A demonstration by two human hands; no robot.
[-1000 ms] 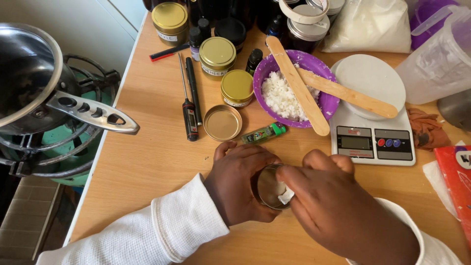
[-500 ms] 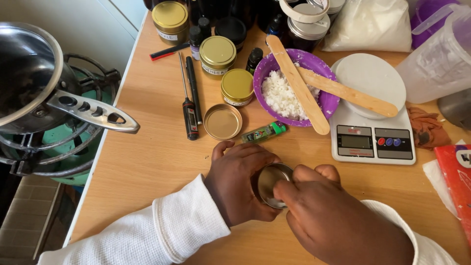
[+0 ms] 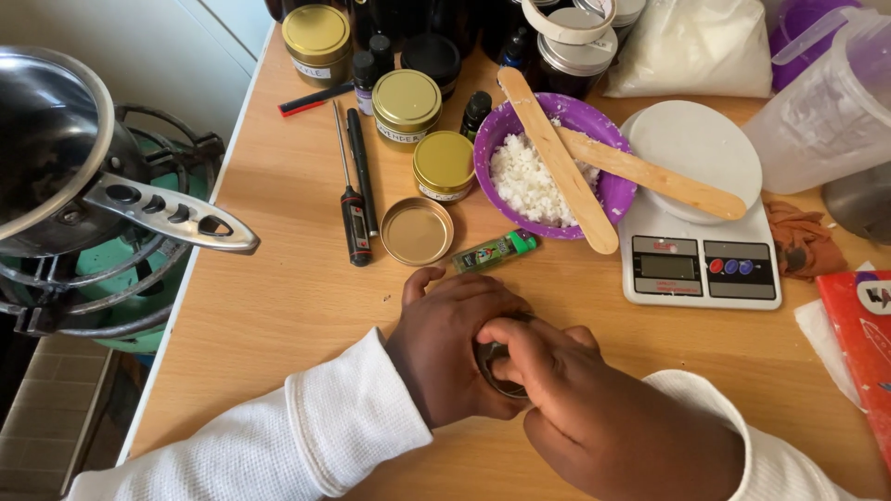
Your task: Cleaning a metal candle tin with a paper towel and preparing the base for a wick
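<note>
My left hand is wrapped around a small round metal tin on the wooden table. My right hand covers the tin from the right, with fingers reaching into its mouth. Most of the tin is hidden by both hands. Just beyond them lie a loose gold lid and a small green lighter.
A purple bowl of white flakes holds two wooden sticks. A white kitchen scale sits to its right, a clear jug behind. Gold-lidded jars, a probe thermometer and dark bottles stand at the back. A steel pot sits on a gas burner, left.
My right hand has slid further over the tin, so its opening is now nearly covered. My left hand keeps its hold in the same place.
</note>
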